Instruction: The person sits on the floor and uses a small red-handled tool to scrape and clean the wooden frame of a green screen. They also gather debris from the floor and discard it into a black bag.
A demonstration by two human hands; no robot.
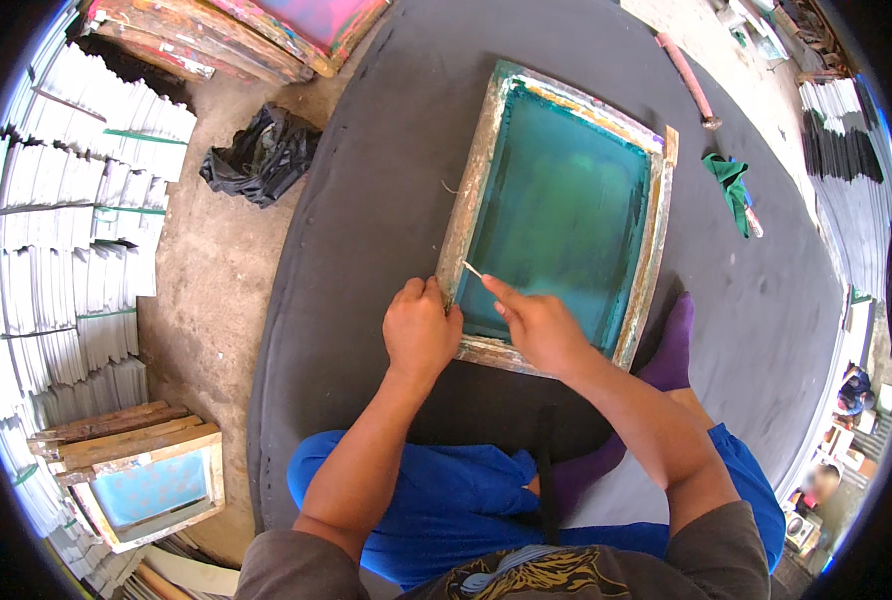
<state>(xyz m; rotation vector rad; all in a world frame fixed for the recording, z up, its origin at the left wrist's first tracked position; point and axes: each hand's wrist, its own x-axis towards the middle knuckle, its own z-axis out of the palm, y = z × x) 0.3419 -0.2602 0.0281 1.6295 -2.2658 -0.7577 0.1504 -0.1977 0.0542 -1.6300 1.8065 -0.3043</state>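
Frame of worn wood, stretched with green mesh, lies flat and slightly slanted on a dark surface, right in front of the seated person. Bare left hand is curled closed on the near part of the left rail. Right hand reaches over the mesh, fingers narrowed on a thin pale strip whose far end meets the inner side of that rail; stick or cord, I can't tell.

My worry is the mesh: if the strip is hard and the right hand slips, its tip could scratch or pierce it. The strip could also snap under a hard pull or push, and the frame could skid if the left hand eases off. Old, rough wood might splinter into the palm.

Farther out, a hammer and a green cloth lie off to the right, and a black plastic bag sits on the floor to the left. I can read no brand, label or lettering anywhere; the grey shirt carries just a yellow printed design.
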